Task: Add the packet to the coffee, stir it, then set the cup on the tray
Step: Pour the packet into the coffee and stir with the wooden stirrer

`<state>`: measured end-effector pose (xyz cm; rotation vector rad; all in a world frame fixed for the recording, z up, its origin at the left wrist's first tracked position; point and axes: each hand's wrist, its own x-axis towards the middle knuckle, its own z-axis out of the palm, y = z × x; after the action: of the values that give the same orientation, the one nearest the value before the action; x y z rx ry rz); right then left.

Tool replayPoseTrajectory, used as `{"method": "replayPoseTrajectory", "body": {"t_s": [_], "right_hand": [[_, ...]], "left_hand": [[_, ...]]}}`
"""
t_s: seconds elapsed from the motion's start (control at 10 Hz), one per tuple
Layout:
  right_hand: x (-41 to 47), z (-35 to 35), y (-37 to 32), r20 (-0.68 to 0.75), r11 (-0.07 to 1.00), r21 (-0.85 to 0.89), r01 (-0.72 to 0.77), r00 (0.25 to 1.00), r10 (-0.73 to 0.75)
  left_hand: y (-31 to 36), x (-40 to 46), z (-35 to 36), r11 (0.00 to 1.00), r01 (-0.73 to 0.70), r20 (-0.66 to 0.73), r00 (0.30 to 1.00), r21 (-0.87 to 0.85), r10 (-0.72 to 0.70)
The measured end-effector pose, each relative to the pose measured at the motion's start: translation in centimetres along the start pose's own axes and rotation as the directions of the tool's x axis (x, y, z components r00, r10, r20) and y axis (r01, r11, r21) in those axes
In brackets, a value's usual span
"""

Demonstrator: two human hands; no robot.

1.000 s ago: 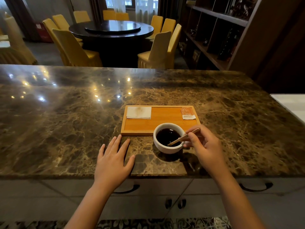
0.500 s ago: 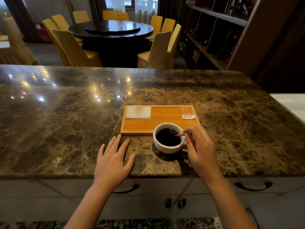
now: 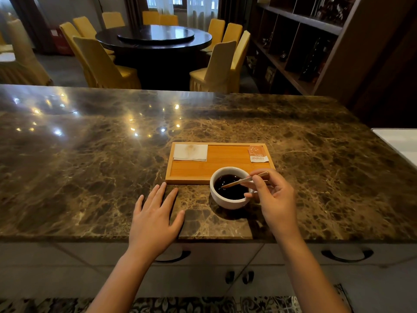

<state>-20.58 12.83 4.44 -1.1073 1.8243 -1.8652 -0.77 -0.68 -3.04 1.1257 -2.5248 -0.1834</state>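
The right hand (image 3: 276, 199) pinches a thin wooden stir stick (image 3: 244, 180) between thumb and forefinger, the other fingers curled loosely beneath. From that pinch the stick slants down and to the left, its far tip dipped in the dark coffee (image 3: 230, 186) inside a round white ceramic cup (image 3: 228, 201). The cup sits on the brown marble countertop (image 3: 90, 168), just left of the gripping fingers and touching or nearly touching them, in front of the near edge of a rectangular bamboo tray (image 3: 191, 170). Beyond the grip, on the tray's far right corner, lies an orange and white packet (image 3: 258, 153); whether it is torn open cannot be told. A folded white napkin (image 3: 190, 152) rests on the tray's far left corner, well apart from the grip. The left hand (image 3: 155, 220) lies flat and spread on the countertop, left of the cup, holding nothing, fingertips near the tray's front corner.
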Motion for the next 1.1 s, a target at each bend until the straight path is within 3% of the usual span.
{"method": "replayPoseTrajectory", "body": {"t_s": [0.1, 0.2, 0.3, 0.5, 0.7, 0.8, 1.0, 1.1], "right_hand": [[0.0, -0.2, 0.3, 0.011, 0.981, -0.167, 0.103, 0.995, -0.102], [-0.1, -0.9, 0.4, 0.078, 0.89, -0.387, 0.242, 0.97, -0.23], [-0.3, -1.3, 0.1, 0.124, 0.848, -0.441, 0.295, 0.955, -0.268], [-0.5, -1.6, -0.6, 0.13, 0.87, -0.427, 0.248, 0.968, -0.212], [0.4, -0.5, -1.2, 0.117, 0.992, -0.123, 0.034, 0.993, -0.019], [1.1, 0.0, -1.1, 0.082, 0.988, -0.135, 0.069, 0.995, -0.058], [0.7, -1.1, -0.4, 0.113, 0.854, -0.451, 0.259, 0.966, -0.233], [0.3, -1.3, -0.4, 0.145, 0.838, -0.461, 0.292, 0.956, -0.253]], "left_hand": [[0.0, 0.0, 0.0, 1.0, 0.001, -0.002, 1.0, 0.002, -0.001], [0.1, 0.0, 0.0, 1.0, 0.006, -0.004, 1.0, 0.001, -0.006], [0.1, 0.0, 0.0, 1.0, 0.004, -0.006, 1.0, 0.003, -0.004], [0.1, 0.1, 0.0, 1.0, 0.004, -0.008, 1.0, 0.002, -0.004], [0.1, 0.0, 0.0, 1.0, 0.003, -0.009, 1.0, 0.001, -0.003], [0.1, 0.1, 0.0, 1.0, 0.003, -0.008, 1.0, 0.002, -0.003], [0.0, 0.0, 0.0, 1.0, 0.007, -0.009, 1.0, 0.0, -0.007], [0.0, 0.0, 0.1, 1.0, 0.005, -0.008, 1.0, 0.003, -0.005]]}}
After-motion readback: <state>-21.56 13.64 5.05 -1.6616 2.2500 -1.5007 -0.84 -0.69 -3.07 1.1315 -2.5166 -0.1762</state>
